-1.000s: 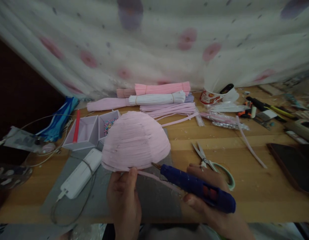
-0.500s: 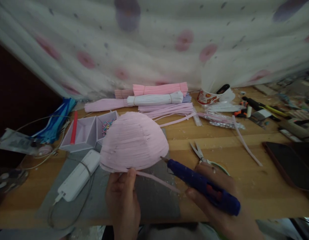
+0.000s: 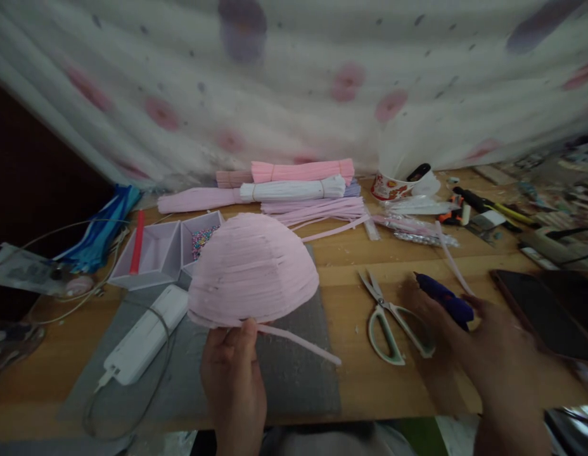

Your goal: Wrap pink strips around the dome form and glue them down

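Observation:
A pale pink dome point(image 3: 253, 269), built of rows of fuzzy chenille stems, is held up near the middle. My left hand point(image 3: 234, 373) pinches its lower edge between thumb and fingers. From that pinch a loose pink chenille stem point(image 3: 301, 345) sticks out to the right. My right hand point(image 3: 493, 342) is low over the table at the right, its thumb and fingers around a blue glue gun point(image 3: 443, 296). The grip is partly blurred, and part of the gun is hidden. Scissors point(image 3: 382, 307) with white and green handles lie spread just left of that hand.
A grey mat point(image 3: 294, 373) lies beneath the dome, with a white power bank point(image 3: 144, 335) and cable on it. Behind are a divided box point(image 3: 156, 272) of beads and bundled chenille stems point(image 3: 294, 189). A paper cup point(image 3: 391, 188) and a phone point(image 3: 541, 310) are at the right.
My right hand has moved right with the glue gun, away from the dome's edge and down toward the table. The scissors are now uncovered. My left hand still holds the dome.

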Tool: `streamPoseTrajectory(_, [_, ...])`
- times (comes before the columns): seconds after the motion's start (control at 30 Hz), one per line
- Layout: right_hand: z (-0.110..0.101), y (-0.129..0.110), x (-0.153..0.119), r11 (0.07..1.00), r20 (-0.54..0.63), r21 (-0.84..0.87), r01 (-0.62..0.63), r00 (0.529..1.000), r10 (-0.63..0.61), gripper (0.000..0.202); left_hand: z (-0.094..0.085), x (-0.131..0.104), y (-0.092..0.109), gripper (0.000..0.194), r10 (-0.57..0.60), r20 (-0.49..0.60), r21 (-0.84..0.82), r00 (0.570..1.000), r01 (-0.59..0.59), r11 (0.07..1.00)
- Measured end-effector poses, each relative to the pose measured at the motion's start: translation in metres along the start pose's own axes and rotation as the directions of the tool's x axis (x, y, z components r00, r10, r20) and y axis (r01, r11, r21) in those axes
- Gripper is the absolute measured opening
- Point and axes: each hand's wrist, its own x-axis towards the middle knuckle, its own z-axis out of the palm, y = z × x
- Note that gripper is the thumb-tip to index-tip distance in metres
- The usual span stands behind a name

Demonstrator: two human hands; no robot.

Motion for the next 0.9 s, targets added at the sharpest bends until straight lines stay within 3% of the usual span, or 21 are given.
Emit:
streamPoseTrajectory(0.07, [-0.01,-0.02,-0.016,0.998,-0.15,-0.068,0.005,0.989,-0.015,0.053,0.002,0.0,0.001,0.021,0.008,0.0,-0.007,1.0,-0.008,1.0])
streamPoseTrajectory(0.1, [-0.014,-0.034,-0.025,0.998,-0.214,0.009,0.063,0.975,-0.06,0.049,0.002,0.0,0.001,0.022,0.01,-0.011,0.0,1.0,-0.01,1.0])
streamPoseTrajectory(0.17, [-0.018,-0.067,-0.045,0.91,-0.189,0.245,0.334,0.937,-0.294,0.034,0.001,0.0,0.001,0.023,0.0,-0.035,0.022,0.999,0.0,1.0])
streamPoseTrajectory(0.23, [-0.016,-0.098,-0.062,0.745,-0.003,0.466,0.477,0.843,-0.538,0.029,-0.001,0.0,0.0,0.027,-0.021,-0.066,0.04,0.998,0.023,0.999])
streamPoseTrajectory(0.33, [-0.004,-0.131,-0.079,0.683,0.31,0.666,0.3,0.722,-0.619,0.03,-0.006,0.0,-0.002,0.033,-0.067,-0.086,0.065,0.994,0.073,0.995])
streamPoseTrajectory(0.4, [0.002,-0.139,-0.082,0.692,0.405,0.697,0.186,0.694,-0.594,0.021,-0.009,0.0,-0.002,0.035,-0.079,-0.071,0.074,0.994,0.084,0.994])
streamPoseTrajectory(0.5, [0.003,-0.14,-0.08,0.677,0.383,0.722,0.145,0.731,-0.565,0.013,-0.009,0.0,-0.003,0.033,-0.061,-0.052,0.052,0.997,0.064,0.997])
streamPoseTrajectory(0.73, [0.001,-0.138,-0.067,0.655,0.188,0.71,0.259,0.827,-0.53,0.01,-0.008,0.0,-0.007,0.03,-0.055,-0.043,0.009,0.998,0.055,0.998])
streamPoseTrajectory(0.9, [0.008,-0.146,-0.058,0.66,0.176,0.72,0.214,0.864,-0.471,0.016,-0.009,0.001,-0.008,0.031,-0.034,-0.052,0.028,0.998,0.035,0.999])
